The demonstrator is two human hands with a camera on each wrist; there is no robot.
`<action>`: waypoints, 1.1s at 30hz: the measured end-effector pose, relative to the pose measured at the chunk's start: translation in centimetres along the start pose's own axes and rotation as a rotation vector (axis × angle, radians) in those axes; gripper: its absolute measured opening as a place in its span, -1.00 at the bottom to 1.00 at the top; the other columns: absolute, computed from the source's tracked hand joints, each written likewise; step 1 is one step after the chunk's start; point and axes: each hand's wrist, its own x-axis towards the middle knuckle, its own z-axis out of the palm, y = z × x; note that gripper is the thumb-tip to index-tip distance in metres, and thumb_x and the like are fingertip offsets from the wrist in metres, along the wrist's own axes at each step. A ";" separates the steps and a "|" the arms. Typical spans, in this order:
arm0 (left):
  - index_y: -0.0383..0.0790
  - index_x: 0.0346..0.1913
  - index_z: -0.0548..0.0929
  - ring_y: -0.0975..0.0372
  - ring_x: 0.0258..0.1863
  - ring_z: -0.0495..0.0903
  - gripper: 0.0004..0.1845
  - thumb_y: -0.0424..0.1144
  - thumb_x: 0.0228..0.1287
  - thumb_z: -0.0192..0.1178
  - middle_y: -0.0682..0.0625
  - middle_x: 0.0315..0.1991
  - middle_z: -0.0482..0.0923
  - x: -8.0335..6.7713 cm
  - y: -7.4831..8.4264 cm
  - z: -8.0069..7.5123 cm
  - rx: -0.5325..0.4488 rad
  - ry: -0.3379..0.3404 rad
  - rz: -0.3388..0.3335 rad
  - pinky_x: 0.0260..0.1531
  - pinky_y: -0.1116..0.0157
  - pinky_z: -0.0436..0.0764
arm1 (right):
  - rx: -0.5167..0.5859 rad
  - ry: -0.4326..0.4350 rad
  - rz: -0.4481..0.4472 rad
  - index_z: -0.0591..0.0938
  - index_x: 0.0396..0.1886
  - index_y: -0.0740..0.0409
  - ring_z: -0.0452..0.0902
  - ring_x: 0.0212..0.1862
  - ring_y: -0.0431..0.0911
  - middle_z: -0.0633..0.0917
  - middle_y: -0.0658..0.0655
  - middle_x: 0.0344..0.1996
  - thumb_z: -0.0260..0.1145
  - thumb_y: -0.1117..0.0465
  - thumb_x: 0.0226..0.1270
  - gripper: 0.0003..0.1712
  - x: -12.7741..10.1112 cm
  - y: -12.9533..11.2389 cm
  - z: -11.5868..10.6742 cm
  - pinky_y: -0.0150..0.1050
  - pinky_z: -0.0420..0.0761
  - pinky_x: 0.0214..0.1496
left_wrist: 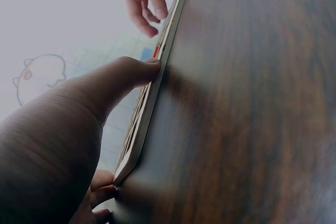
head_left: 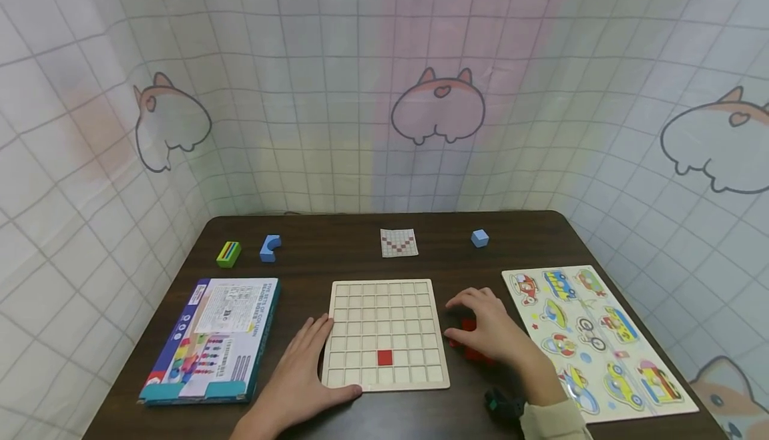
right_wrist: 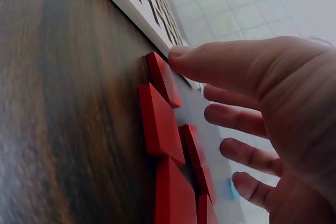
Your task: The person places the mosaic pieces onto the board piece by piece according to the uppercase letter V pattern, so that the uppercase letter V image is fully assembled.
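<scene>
A pale wooden grid board [head_left: 384, 283] lies flat on the table, with one red tile [head_left: 384, 358] in a cell of its lower half. My left hand [head_left: 303, 376] rests at the board's left side, fingers along the edge and thumb at the near edge. To the right of the board, my right hand [head_left: 483, 323] reaches over several loose red tiles [right_wrist: 161, 124], partly hiding them in the head view. In the right wrist view its thumb [right_wrist: 220, 64] is right by the tile closest to the board, while the other fingers are spread apart with nothing gripped.
Left stands a flat printed box [head_left: 210, 340]; right lies a vehicle picture puzzle [head_left: 591, 366]. Toward the back are a green striped block [head_left: 228, 254], a blue arch block [head_left: 270, 248], a small pattern card [head_left: 399, 243] and a blue cube [head_left: 479, 238]. A fabric wall surrounds the table.
</scene>
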 end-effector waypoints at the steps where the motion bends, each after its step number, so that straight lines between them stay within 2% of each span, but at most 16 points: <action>1: -0.04 0.77 0.26 -0.13 0.83 0.04 0.54 0.79 -0.22 0.46 -0.01 0.81 0.16 0.0 0.0 0.0 0.000 0.004 0.005 0.71 -0.38 0.19 | -0.006 -0.005 0.005 0.79 0.18 -0.13 0.45 0.21 -0.04 0.75 -0.09 0.17 0.71 -0.04 0.30 -0.51 0.0 0.1 -0.1 0.22 0.48 0.37; 9: -0.04 0.78 0.25 -0.10 0.84 0.03 0.53 0.79 -0.21 0.46 0.00 0.81 0.15 -0.1 -0.1 0.0 0.005 0.009 0.020 0.73 -0.33 0.19 | -0.008 -0.024 0.010 0.82 0.10 -0.15 0.44 0.15 -0.05 0.77 -0.10 0.13 0.71 -0.10 0.29 -0.55 -0.5 0.6 -0.5 0.14 0.47 0.26; 19: -0.05 0.78 0.25 -0.10 0.84 0.02 0.52 0.77 -0.18 0.46 -0.01 0.81 0.15 -0.1 -0.1 -0.1 0.002 0.005 0.021 0.74 -0.32 0.17 | 0.030 -0.102 -0.013 0.85 -0.02 -0.26 0.42 0.15 -0.13 0.74 -0.19 0.10 0.72 -0.17 0.25 -0.64 -1.0 1.0 -0.7 0.12 0.48 0.31; 27: -0.07 0.77 0.27 -0.12 0.83 0.04 0.52 0.77 -0.18 0.46 -0.03 0.81 0.16 -0.1 0.0 -0.2 0.002 0.007 0.035 0.73 -0.33 0.19 | 0.067 -0.132 -0.088 0.86 -0.01 -0.22 0.44 0.15 -0.12 0.75 -0.09 0.19 0.69 -0.07 0.34 -0.72 -1.7 1.0 -1.3 0.02 0.53 0.19; 33: -0.07 0.77 0.27 -0.12 0.83 0.04 0.52 0.78 -0.18 0.46 -0.02 0.81 0.17 -0.1 0.1 -0.3 -0.005 0.002 0.027 0.73 -0.33 0.18 | 0.045 -0.088 -0.075 0.87 -0.12 -0.27 0.45 0.11 -0.12 0.76 -0.13 0.07 0.68 0.00 0.36 -0.84 -1.4 1.0 -0.6 0.03 0.42 0.18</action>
